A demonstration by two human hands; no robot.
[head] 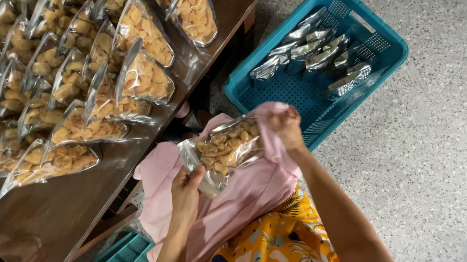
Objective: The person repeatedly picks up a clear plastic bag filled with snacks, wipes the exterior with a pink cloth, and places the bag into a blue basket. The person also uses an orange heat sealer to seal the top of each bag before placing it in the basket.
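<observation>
A clear snack pouch (224,148) filled with pale golden fried pieces is held in front of the body, over the lap. Its lower corner is pinched in the closed grip of the left hand (186,189). The grip of the right hand (284,127) is closed on a pink cloth (249,193), which is pressed against the pouch's upper end. The pouch is judged light, its film slick and crinkly, its contents brittle; the flat sealed edges are the safest places to be taken hold of. To the left of the grips, many matching filled pouches (75,56) are laid in overlapping rows on the dark wooden tabletop (47,220). Beyond the right grip, silvery pouches (316,49) are stacked in a blue plastic crate (377,45) on the speckled floor (439,164).
</observation>
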